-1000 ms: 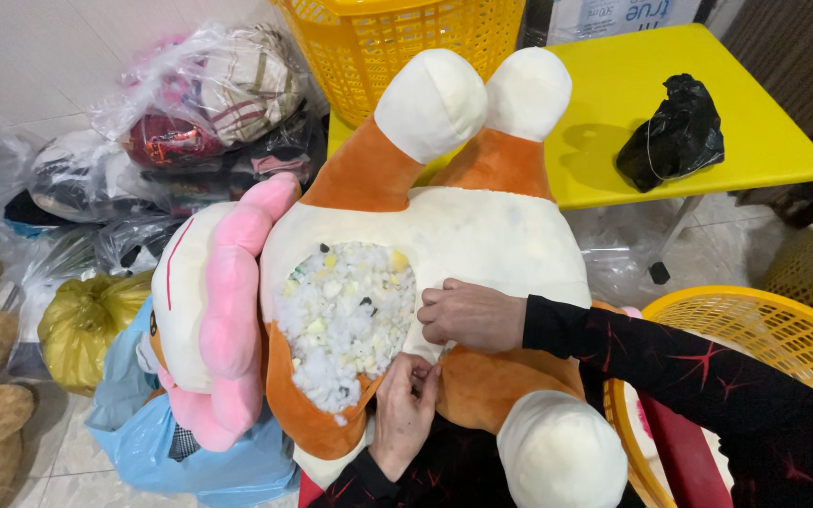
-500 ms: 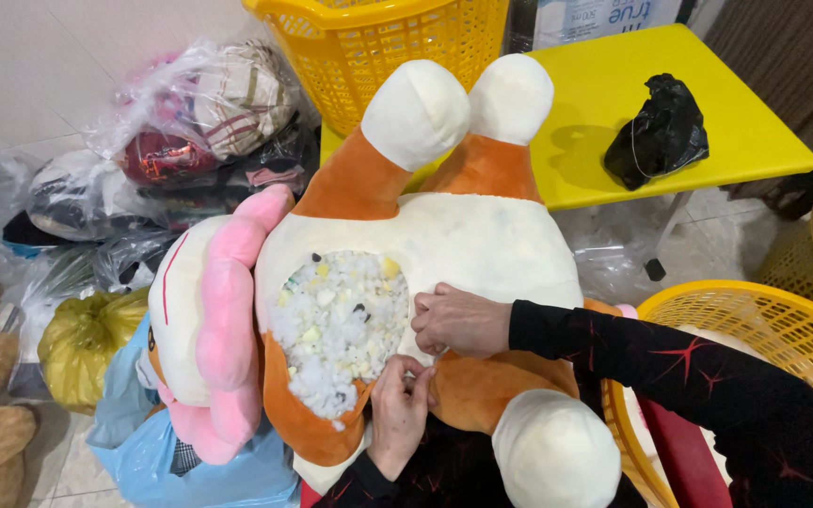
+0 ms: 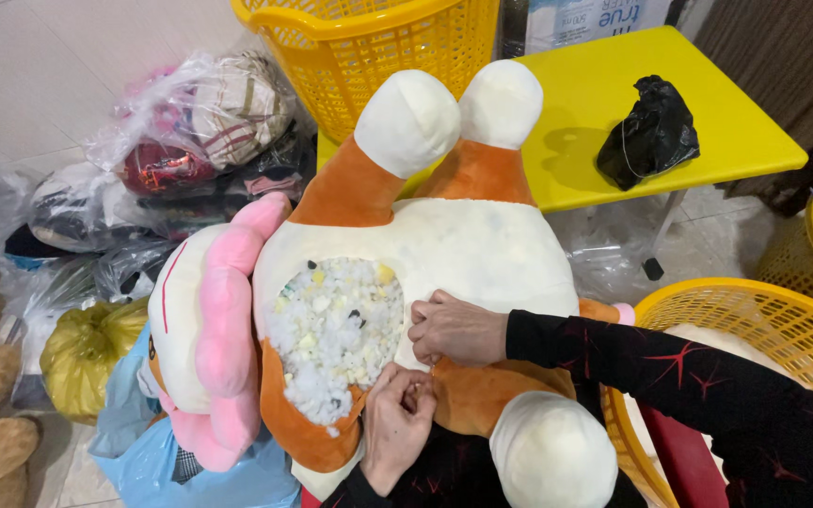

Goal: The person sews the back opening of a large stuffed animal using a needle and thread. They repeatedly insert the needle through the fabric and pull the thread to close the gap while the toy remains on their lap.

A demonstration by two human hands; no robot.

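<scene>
We see a big orange-and-white plush toy (image 3: 444, 254) across the lap, stuffing (image 3: 336, 329) exposed; left hand (image 3: 397, 423) fingers pinch the seam; right hand (image 3: 458, 329) clamps fabric; closing likely needs steady tension.

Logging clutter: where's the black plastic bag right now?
Head view, upper right: the black plastic bag sits on the yellow table, right of the plush toy legs.

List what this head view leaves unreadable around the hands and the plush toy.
- Whatever the left hand pinches at the seam: too small, covered by its fingers.
- Right hand fingertips: curled under against the plush toy.
- Plush toy's head: hidden below, partly behind the pink plush.
- Yellow basket contents: cut off by the edge.
</scene>
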